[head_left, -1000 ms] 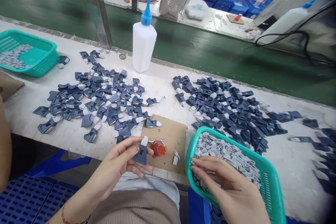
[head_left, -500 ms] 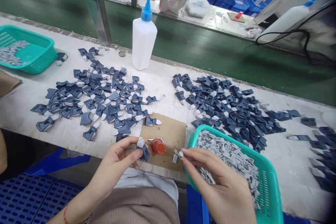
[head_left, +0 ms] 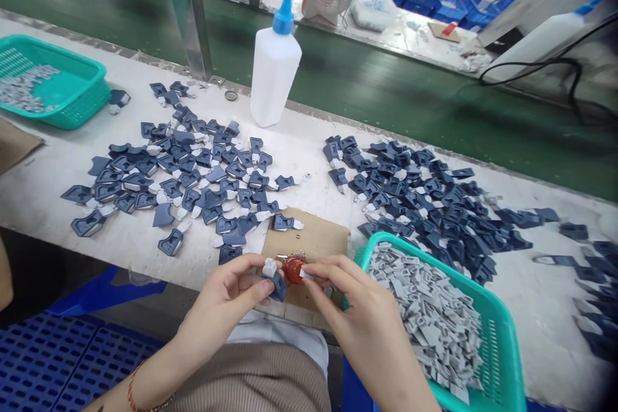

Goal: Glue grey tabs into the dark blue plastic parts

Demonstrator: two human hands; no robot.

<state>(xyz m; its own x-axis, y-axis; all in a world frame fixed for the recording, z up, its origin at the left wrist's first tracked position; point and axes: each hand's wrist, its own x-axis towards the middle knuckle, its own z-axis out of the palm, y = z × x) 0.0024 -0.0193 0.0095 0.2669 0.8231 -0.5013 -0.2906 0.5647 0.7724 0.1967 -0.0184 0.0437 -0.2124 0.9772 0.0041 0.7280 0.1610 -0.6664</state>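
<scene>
My left hand pinches a dark blue part with a light grey tip pointing up. Between the fingertips of my right hand is a small light grey piece, at the right side of a red cap-like dish. The dish stands on a piece of brown cardboard, where another dark blue part lies near the top edge. To the right, a green basket holds many small grey pieces.
Piles of dark blue parts lie left and right of the cardboard. A white bottle with a blue nozzle stands behind. Another green basket sits far left. A metal post rises at the table's back edge.
My right hand has moved left from beside the basket to the red dish, carrying the small grey piece. My left hand still holds the blue part. The whole view has shifted slightly.
</scene>
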